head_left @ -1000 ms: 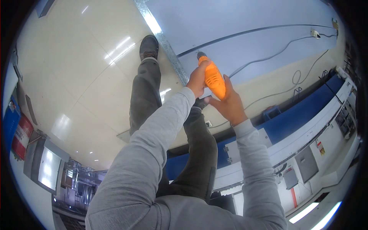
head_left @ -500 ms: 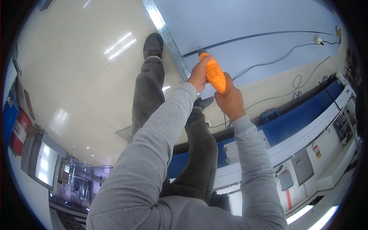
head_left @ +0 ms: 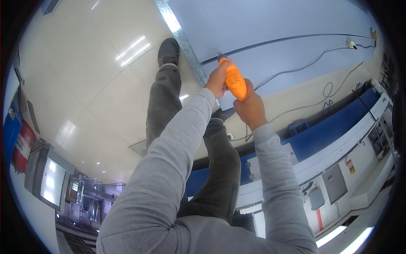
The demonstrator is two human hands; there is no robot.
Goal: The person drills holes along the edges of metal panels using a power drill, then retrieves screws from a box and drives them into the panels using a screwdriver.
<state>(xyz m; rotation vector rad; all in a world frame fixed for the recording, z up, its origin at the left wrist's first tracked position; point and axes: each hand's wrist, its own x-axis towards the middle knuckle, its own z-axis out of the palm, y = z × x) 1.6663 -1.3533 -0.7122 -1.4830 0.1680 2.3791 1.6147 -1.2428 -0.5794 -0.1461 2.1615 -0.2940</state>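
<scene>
An orange power drill (head_left: 235, 81) points away from me, its dark front end against a grey-blue panel (head_left: 270, 21) near a dark seam. My left hand (head_left: 217, 80) is wrapped round the drill's front part from the left. Round the rear end and handle, my right hand (head_left: 251, 107) is closed. A shiny metal strip (head_left: 186, 47) runs along the panel's left edge, just left of the drill's tip. Whether a bit touches the panel is too small to tell.
A grey cable (head_left: 296, 71) runs over the panel to a white socket (head_left: 351, 43). My dark shoe (head_left: 168, 52) stands on the tiled floor (head_left: 97, 72) beside the strip. A long blue and white machine (head_left: 330, 122) lies at the right.
My right hand, spread beside the drill's rear a second ago, has closed round it. The drill has shifted slightly, and its tip stays near the panel's seam.
</scene>
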